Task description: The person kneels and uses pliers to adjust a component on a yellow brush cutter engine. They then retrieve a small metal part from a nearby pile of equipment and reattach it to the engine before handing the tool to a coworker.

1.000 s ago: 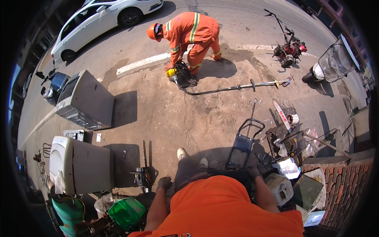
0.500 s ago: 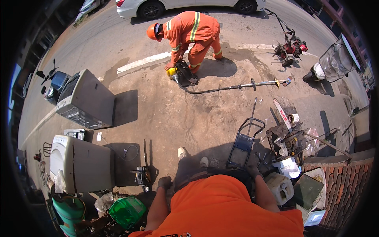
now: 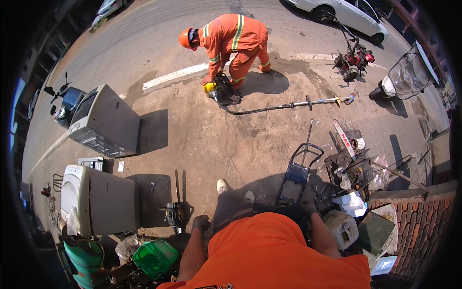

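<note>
My left hand (image 3: pixel 201 222), dark as if gloved, hangs beside my left hip with its fingers curled in, and I see nothing in it. Nearest to it lies a chainsaw (image 3: pixel 173 216), its bar pointing away from me. My right hand (image 3: pixel 308 208) is low at my right hip, close to a dark metal frame with a looped handle (image 3: pixel 294 176); its fingers are too dark to make out. Farther off, a co-worker in orange (image 3: pixel 236 38) bends with a hand on a yellow-and-black backpack brush cutter (image 3: pixel 224 90), whose hose and shaft stretch right along the ground.
Two washing machines (image 3: pixel 108 200) stand to the left. A green basket (image 3: pixel 155 257) is near my left arm. At right are a second chainsaw (image 3: pixel 353 161), tools and a white jug (image 3: pixel 340 229), beside a brick wall (image 3: pixel 418 231). A red tiller (image 3: pixel 353 60) stands far right.
The white car on the road has moved to the right. My hands and the bent co-worker look the same as before.
</note>
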Tool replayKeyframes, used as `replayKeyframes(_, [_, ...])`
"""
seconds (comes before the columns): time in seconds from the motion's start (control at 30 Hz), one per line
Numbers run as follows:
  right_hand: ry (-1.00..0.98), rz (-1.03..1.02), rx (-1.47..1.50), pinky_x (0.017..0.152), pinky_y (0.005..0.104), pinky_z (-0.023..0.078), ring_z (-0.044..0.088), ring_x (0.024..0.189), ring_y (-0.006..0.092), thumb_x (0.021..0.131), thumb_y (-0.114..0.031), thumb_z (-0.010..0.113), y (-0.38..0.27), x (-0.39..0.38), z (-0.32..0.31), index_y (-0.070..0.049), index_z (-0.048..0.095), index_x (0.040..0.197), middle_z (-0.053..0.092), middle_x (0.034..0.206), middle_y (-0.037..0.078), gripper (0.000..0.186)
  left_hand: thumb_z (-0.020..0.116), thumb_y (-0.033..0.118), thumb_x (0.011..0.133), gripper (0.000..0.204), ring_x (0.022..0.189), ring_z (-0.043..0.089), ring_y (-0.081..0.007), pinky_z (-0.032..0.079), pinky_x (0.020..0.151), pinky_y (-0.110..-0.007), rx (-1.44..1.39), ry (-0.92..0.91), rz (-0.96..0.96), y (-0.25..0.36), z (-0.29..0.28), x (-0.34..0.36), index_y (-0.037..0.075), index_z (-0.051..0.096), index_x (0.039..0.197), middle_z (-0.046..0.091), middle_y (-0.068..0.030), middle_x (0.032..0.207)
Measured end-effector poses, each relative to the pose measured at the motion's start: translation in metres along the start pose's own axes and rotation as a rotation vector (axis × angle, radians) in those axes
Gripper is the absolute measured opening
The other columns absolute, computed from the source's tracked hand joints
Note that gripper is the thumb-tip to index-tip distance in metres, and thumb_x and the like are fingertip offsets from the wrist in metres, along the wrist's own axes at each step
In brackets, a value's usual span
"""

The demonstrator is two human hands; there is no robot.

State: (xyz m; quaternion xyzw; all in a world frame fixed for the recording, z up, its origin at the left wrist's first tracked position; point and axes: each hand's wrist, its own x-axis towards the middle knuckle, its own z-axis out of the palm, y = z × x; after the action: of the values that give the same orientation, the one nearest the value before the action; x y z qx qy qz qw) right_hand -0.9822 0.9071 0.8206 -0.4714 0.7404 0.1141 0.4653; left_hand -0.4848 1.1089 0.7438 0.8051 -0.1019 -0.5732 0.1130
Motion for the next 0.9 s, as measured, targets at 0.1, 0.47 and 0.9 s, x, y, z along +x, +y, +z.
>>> replayKeyframes(0.1, [-0.012,0.007,-0.01,0.089,0.0402,0.047,0.063,0.102,0.0352,0.084,-0.045,0.054,-0.004,-0.003,-0.001,-0.004,0.069,0.104,0.066,0.107,0.022,0.048,0.044,0.022,0.091,0.03,0.063,0.068,-0.0196,0.052,0.055,-0.035,-0.032,-0.016,-0.037,0.007,-0.003,-0.012,0.004,0.067,0.087,0.068,-0.0104,0.074])
replayKeyframes(0.47, [0.052,-0.059,-0.186,0.094,0.0411,0.045,0.061,0.107,0.0344,0.084,-0.045,0.054,0.033,0.029,0.015,-0.008,0.069,0.109,0.065,0.112,0.019,0.047,0.055,0.023,0.088,0.023,0.052,0.056,-0.0164,0.038,0.044,-0.029,-0.184,-0.069,0.065,-0.02,-0.001,0.028,0.003,0.063,0.098,0.062,-0.0072,0.071])
replayKeyframes(0.9, [-0.021,-0.013,-0.242,0.097,0.0422,0.044,0.06,0.11,0.0361,0.085,-0.046,0.05,0.009,0.014,0.004,-0.008,0.068,0.11,0.064,0.115,0.02,0.049,0.047,0.023,0.087,0.025,0.057,0.062,-0.0167,0.046,0.05,-0.032,-0.127,0.015,-0.019,0.001,-0.004,0.007,0.006,0.066,0.088,0.065,-0.006,0.072])
